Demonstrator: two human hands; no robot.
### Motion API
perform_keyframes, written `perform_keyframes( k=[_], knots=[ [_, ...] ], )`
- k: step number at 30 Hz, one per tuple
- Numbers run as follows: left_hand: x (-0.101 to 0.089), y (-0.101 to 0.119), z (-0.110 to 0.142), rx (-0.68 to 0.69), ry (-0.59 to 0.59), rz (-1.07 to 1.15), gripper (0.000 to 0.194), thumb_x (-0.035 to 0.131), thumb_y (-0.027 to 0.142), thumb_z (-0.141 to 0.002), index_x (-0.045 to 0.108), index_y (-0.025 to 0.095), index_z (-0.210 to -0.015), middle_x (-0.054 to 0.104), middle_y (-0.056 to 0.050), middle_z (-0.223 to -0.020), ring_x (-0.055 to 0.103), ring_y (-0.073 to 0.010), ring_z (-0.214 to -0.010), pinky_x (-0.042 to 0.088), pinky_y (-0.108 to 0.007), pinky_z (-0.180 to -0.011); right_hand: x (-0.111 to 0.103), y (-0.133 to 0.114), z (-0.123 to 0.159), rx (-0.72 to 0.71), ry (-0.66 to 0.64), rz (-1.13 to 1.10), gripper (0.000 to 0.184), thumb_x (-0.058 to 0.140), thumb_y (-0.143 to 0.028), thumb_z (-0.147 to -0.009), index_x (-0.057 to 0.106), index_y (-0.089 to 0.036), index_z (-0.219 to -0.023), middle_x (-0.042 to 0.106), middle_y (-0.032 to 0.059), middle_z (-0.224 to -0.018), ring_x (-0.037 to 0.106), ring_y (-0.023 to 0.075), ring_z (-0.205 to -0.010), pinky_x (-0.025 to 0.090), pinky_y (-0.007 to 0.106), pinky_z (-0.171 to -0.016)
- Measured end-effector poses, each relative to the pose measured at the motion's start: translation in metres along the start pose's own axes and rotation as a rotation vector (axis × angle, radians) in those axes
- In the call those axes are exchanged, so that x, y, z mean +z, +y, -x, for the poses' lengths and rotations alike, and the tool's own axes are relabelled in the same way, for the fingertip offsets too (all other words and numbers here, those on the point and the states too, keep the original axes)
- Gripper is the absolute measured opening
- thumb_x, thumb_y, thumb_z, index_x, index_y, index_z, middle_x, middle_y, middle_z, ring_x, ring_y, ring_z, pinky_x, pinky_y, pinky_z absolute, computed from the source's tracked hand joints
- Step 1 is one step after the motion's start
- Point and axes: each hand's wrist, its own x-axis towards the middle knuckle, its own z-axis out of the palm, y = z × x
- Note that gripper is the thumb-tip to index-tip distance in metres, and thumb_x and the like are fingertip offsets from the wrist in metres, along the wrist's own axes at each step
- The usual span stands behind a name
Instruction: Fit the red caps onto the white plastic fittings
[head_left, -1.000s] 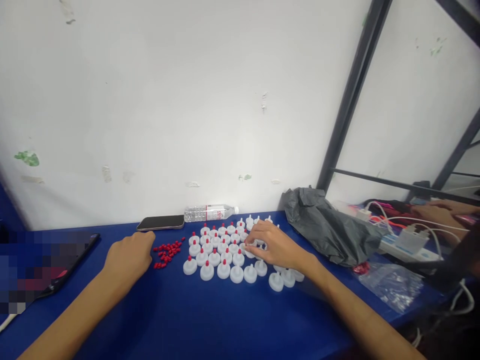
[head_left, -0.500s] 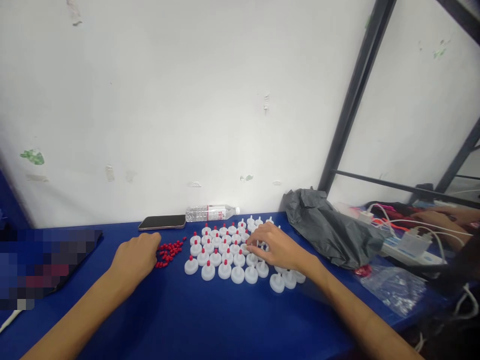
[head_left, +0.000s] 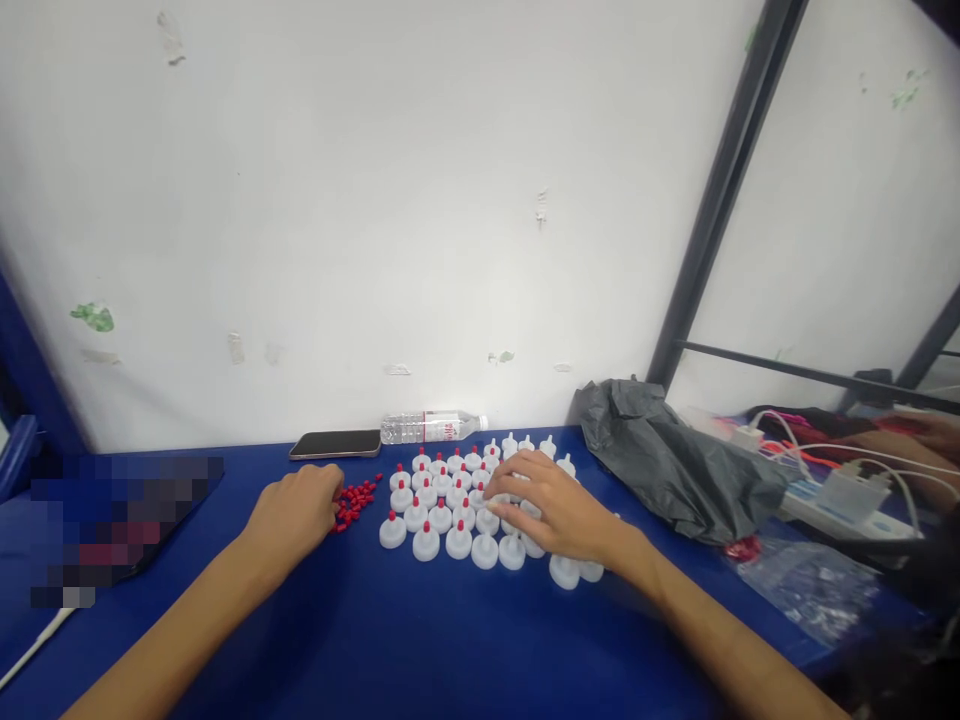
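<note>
Several white nozzle lids stand in rows on the blue table (head_left: pixel 450 640); many, such as the front lid (head_left: pixel 426 544), wear small red tips, while others, like the lid (head_left: pixel 511 553), have bare white spouts. Over the right part of these rows my right hand (head_left: pixel 551 505) reaches, fingers and thumb apart, its fingertips close beside a lid (head_left: pixel 487 520). Whether they touch it I cannot tell. My left hand (head_left: pixel 300 512) is closed at the left edge of a loose pile of small red tips (head_left: pixel 356 500); its fingertips are hidden behind the hand.
A phone (head_left: pixel 335 444) and a clear bottle (head_left: pixel 431 427) lie along the wall. To the right are a grey plastic bag (head_left: pixel 675 470), a clear bag (head_left: pixel 810 585) and a power strip (head_left: pixel 862 510) with cables. A dark, blurred-out item (head_left: pixel 127 530) lies at left.
The right hand's fingers have parted from their pinch among the lids. My left hand stays at the red pile. The whole view has shifted slightly.
</note>
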Motion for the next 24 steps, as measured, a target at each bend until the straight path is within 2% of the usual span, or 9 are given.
perform_keyframes(
  k=[4,8,12,15,19,22,24],
  knots=[
    [-0.011,0.007,0.006,-0.033,0.018,-0.053,0.023,0.042,0.018,-0.092,0.065,0.017,-0.094,0.072,-0.017,-0.1,0.07,-0.0334,-0.091,0.047,-0.038,-0.073,0.003,-0.022,-0.003,-0.053,-0.104,-0.044,0.027,0.053,-0.038,-0.101,0.066,-0.027,-0.122,0.068,0.0042,-0.117,0.057,0.0206,-0.112,0.04,0.04,-0.103],
    [-0.019,0.015,0.009,-0.038,0.105,-0.068,0.03,0.034,0.022,-0.096,0.063,0.016,-0.091,0.073,-0.016,-0.094,0.071,-0.0332,-0.087,0.048,-0.038,-0.071,0.01,-0.032,-0.004,-0.08,-0.197,-0.028,0.035,0.052,-0.044,-0.101,0.063,-0.029,-0.13,0.069,0.0036,-0.124,0.056,0.0217,-0.119,0.037,0.042,-0.108],
    [-0.019,0.02,0.008,-0.016,0.195,-0.055,0.033,0.032,0.027,-0.098,0.063,0.018,-0.09,0.073,-0.014,-0.089,0.072,-0.0342,-0.084,0.047,-0.039,-0.069,0.013,-0.032,-0.003,-0.086,-0.181,-0.044,0.037,0.052,-0.041,-0.101,0.06,-0.027,-0.134,0.069,0.003,-0.128,0.055,0.0224,-0.123,0.036,0.042,-0.111],
    [-0.019,0.024,0.007,0.029,0.244,-0.041,0.034,0.033,0.031,-0.1,0.064,0.02,-0.099,0.074,-0.013,-0.091,0.071,-0.0328,-0.086,0.045,-0.036,-0.067,0.01,-0.03,-0.002,-0.087,-0.11,-0.088,0.034,0.057,-0.039,-0.099,0.062,-0.026,-0.13,0.071,0.0035,-0.125,0.059,0.0212,-0.118,0.039,0.041,-0.109],
    [-0.016,0.032,0.011,0.17,0.365,-0.007,0.032,0.034,0.033,-0.102,0.064,0.022,-0.105,0.072,-0.006,-0.089,0.07,-0.0256,-0.084,0.043,-0.031,-0.065,0.007,-0.029,-0.002,-0.078,0.044,-0.106,0.028,0.06,-0.036,-0.097,0.062,-0.023,-0.121,0.07,0.0068,-0.117,0.062,0.0208,-0.112,0.046,0.041,-0.105],
    [-0.011,0.04,0.016,0.38,0.506,0.045,0.03,0.035,0.031,-0.101,0.064,0.023,-0.107,0.07,-0.005,-0.09,0.068,-0.0228,-0.083,0.046,-0.031,-0.066,0.007,-0.028,-0.001,-0.054,0.098,-0.102,0.02,0.051,-0.026,-0.101,0.06,-0.023,-0.119,0.068,0.0077,-0.116,0.062,0.0203,-0.111,0.051,0.039,-0.101],
    [-0.007,0.046,0.021,0.527,0.555,0.078,0.029,0.036,0.03,-0.101,0.061,0.024,-0.114,0.07,-0.006,-0.097,0.068,-0.0223,-0.087,0.048,-0.032,-0.066,0.009,-0.028,0.0,-0.05,0.093,-0.114,0.021,0.047,-0.022,-0.102,0.057,-0.023,-0.12,0.067,0.0077,-0.117,0.062,0.0199,-0.111,0.052,0.039,-0.101]
  ],
)
